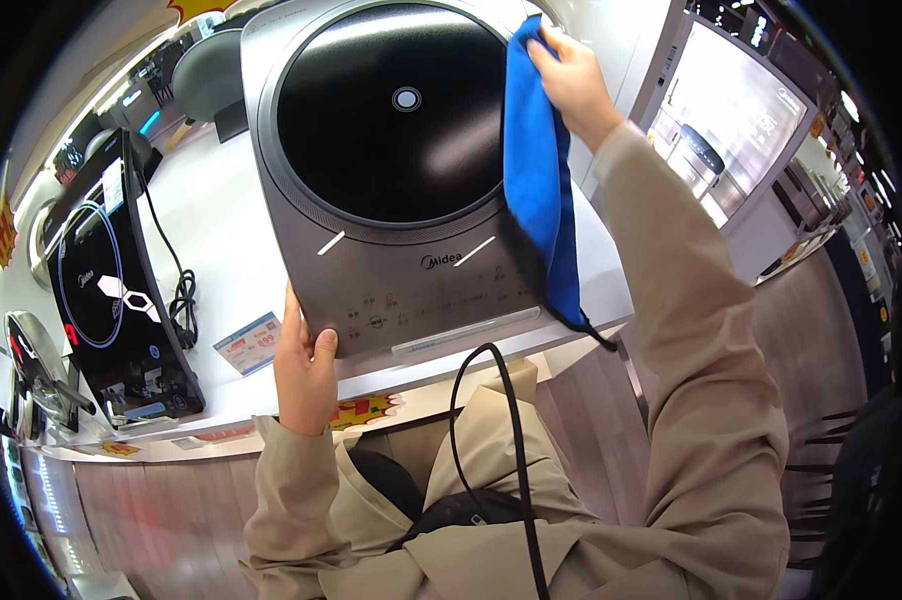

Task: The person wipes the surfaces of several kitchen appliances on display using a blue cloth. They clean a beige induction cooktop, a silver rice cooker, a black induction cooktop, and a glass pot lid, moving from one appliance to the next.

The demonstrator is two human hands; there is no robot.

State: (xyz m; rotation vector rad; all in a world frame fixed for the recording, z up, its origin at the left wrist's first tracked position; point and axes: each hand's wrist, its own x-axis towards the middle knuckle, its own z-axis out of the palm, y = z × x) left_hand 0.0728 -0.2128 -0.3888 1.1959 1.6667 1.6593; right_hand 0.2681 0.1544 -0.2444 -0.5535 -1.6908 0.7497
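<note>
**Cloth over the right edge, cooktop braced at the near-left corner**

We found the metallic-grey rectangular cooktop (396, 190) with its round black glass plate (386, 130) on the white glossy counter (206, 215), in front of the person, control side nearest the body. That orientation, we judged, put its whole top face within easy reach of both arms.

Left hand (307, 375): clamped on the near-left corner, fingers along the side and thumb at the near edge. We took this for a brace against sliding or turning. Whether the cooktop was partly lifted we could not tell.

Right hand (574, 80): thumb and fingers together, pinching the upper end of a long, soft blue cloth (533, 165) near the cooktop's far-right side. The cloth hung along the right edge, its dark-edged lower end past the near-right corner. Pinched at one end only, it fell freely; we supposed this let it lie along that edge.

To the left, we noted a black glass cooktop (96, 270), apparently propped at a slant to show its face, a coiled black cord (183, 300) beside it. A small printed card (249, 345) lay by the near edge, probably for reading from the aisle.
</note>
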